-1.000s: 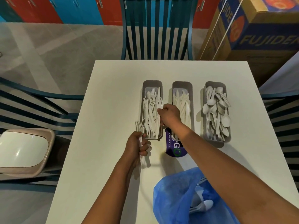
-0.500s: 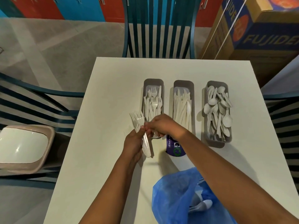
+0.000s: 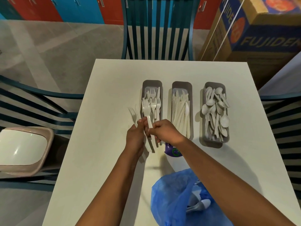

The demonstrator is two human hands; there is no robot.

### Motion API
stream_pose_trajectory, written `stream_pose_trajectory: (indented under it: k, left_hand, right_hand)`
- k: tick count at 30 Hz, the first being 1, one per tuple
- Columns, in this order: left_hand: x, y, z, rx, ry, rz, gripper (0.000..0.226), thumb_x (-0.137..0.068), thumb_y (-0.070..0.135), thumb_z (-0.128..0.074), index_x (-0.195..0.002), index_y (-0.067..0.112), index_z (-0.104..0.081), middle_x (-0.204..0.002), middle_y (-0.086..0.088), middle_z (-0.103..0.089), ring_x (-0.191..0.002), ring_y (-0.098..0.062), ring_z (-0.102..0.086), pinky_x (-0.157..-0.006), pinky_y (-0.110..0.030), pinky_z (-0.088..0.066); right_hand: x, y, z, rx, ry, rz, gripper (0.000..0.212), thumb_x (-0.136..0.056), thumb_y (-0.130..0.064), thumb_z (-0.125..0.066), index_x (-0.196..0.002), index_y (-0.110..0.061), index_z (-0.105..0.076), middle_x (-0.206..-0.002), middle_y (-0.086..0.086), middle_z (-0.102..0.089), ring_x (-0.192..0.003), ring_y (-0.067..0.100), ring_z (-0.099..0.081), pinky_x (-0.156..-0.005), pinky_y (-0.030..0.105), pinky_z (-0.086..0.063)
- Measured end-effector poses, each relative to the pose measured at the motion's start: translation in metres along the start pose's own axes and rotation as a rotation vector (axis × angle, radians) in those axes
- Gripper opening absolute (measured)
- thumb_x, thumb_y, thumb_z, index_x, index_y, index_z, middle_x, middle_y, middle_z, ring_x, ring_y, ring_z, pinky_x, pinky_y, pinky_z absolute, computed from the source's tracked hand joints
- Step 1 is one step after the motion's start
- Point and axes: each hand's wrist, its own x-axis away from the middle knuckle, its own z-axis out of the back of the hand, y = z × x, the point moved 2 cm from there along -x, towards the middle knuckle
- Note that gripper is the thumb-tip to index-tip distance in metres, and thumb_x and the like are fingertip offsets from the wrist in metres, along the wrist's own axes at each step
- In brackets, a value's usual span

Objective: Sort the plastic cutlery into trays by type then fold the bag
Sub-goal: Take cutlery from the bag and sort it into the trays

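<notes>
Three grey trays stand side by side on my white table (image 3: 104,98): the fork tray (image 3: 152,84) on the left, the knife tray (image 3: 182,85) in the middle and the spoon tray (image 3: 214,141) on the right, each part filled with white plastic cutlery of its own kind. I see my left hand (image 3: 134,136) clenched round a bunch of forks (image 3: 133,115), just beside the near left corner of the fork tray; their long axis runs away from me, tines at the far end, handles sticking out below my fist. My right hand (image 3: 166,132) pinches a single fork (image 3: 146,111) by its handle, touching the left hand, tines pointing away over the near end of the fork tray. Near my right forearm the blue bag (image 3: 171,198) lies open on the table with a few pieces of cutlery inside. A purple packet (image 3: 172,150) lies between the bag and the knife tray, partly hidden by my wrist. Dark chairs surround the table, and a cardboard box (image 3: 260,30) stands at far right.
</notes>
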Motion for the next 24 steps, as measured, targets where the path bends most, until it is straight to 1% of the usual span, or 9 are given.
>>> stream_pose_trajectory:
  k: [2, 4, 8, 12, 15, 17, 19, 21, 24]
  left_hand:
    - [0.0, 0.002, 0.004, -0.03, 0.044, -0.035, 0.029, -0.102, 0.025, -0.037, -0.111, 0.01, -0.06, -0.09, -0.004, -0.065, -0.07, -0.008, -0.063, -0.066, -0.024, -0.051]
    - [0.0, 0.002, 0.007, -0.065, 0.081, -0.029, 0.031, -0.103, 0.024, -0.033, -0.108, 0.01, -0.061, -0.074, 0.001, -0.058, -0.049, -0.002, -0.054, -0.051, -0.02, -0.043]
    - [0.008, 0.004, 0.004, 0.081, 0.048, 0.095, 0.033, -0.101, 0.012, -0.028, -0.09, 0.016, -0.059, -0.064, 0.0, -0.04, -0.035, -0.005, -0.032, -0.036, -0.014, -0.027]
    - [0.01, 0.003, 0.001, 0.16, 0.008, 0.149, 0.031, -0.098, 0.005, -0.027, -0.099, 0.013, -0.057, -0.061, -0.002, -0.04, -0.035, -0.007, -0.033, -0.035, -0.014, -0.03]
    - [0.008, 0.002, 0.002, 0.177, 0.002, 0.169, 0.028, -0.099, 0.007, -0.028, -0.093, 0.01, -0.056, -0.054, -0.001, -0.041, -0.034, -0.009, -0.037, -0.037, -0.014, -0.035]
    - [0.007, 0.003, 0.004, 0.176, 0.004, 0.174, 0.028, -0.099, 0.011, -0.031, -0.083, 0.011, -0.053, -0.047, 0.003, -0.044, -0.035, -0.008, -0.039, -0.038, -0.014, -0.036]
    - [0.003, 0.003, 0.004, 0.175, 0.023, 0.168, 0.029, -0.099, 0.013, -0.034, -0.078, 0.012, -0.053, -0.047, 0.005, -0.048, -0.04, -0.007, -0.044, -0.043, -0.017, -0.04]
    - [0.001, 0.004, 0.002, 0.181, 0.043, 0.152, 0.03, -0.099, 0.013, -0.035, -0.077, 0.012, -0.055, -0.055, 0.002, -0.052, -0.05, -0.012, -0.048, -0.052, -0.022, -0.042]
    - [0.001, 0.005, -0.004, 0.116, 0.054, 0.129, 0.029, -0.098, 0.014, -0.037, -0.076, 0.015, -0.056, -0.065, 0.001, -0.049, -0.059, -0.014, -0.044, -0.055, -0.023, -0.038]
  right_hand:
    - [-0.004, 0.0, 0.005, -0.017, 0.067, -0.024, 0.027, -0.088, -0.014, -0.061, -0.064, -0.006, -0.052, -0.054, 0.008, -0.05, -0.035, 0.013, -0.052, -0.055, 0.036, -0.048]
    - [-0.009, 0.0, 0.01, 0.013, 0.095, -0.052, 0.036, -0.09, -0.013, -0.059, -0.058, -0.008, -0.045, -0.047, 0.008, -0.047, -0.031, 0.013, -0.051, -0.053, 0.035, -0.048]
    - [-0.019, -0.002, 0.014, 0.122, 0.144, -0.056, 0.041, -0.088, -0.01, -0.056, -0.052, -0.011, -0.036, -0.053, 0.006, -0.039, -0.058, 0.025, -0.05, -0.061, 0.031, -0.043]
    - [-0.025, -0.01, 0.017, 0.144, 0.147, -0.061, 0.037, -0.09, -0.014, -0.056, -0.056, -0.01, -0.043, -0.06, 0.007, -0.044, -0.066, 0.022, -0.048, -0.064, 0.027, -0.039]
    - [-0.023, -0.014, 0.02, 0.175, 0.174, -0.043, 0.031, -0.091, -0.024, -0.058, -0.083, 0.005, -0.065, -0.087, 0.021, -0.065, -0.085, 0.03, -0.063, -0.081, 0.034, -0.049]
    - [-0.017, -0.014, 0.019, 0.163, 0.184, -0.006, 0.037, -0.091, -0.03, -0.057, -0.093, 0.006, -0.066, -0.096, 0.022, -0.067, -0.091, 0.031, -0.064, -0.083, 0.036, -0.05]
    - [-0.01, -0.013, 0.015, 0.147, 0.062, 0.004, 0.038, -0.091, -0.034, -0.056, -0.083, 0.002, -0.064, -0.083, 0.022, -0.064, -0.072, 0.026, -0.062, -0.072, 0.034, -0.051]
    - [-0.003, -0.007, 0.006, 0.115, -0.157, -0.057, 0.033, -0.09, -0.033, -0.056, -0.068, -0.009, -0.059, -0.066, 0.01, -0.057, -0.056, 0.018, -0.054, -0.06, 0.031, -0.047]
    - [0.002, 0.003, -0.009, 0.067, -0.28, -0.043, 0.032, -0.09, -0.024, -0.058, -0.058, -0.022, -0.059, -0.06, 0.002, -0.058, -0.051, 0.016, -0.052, -0.062, 0.036, -0.045]
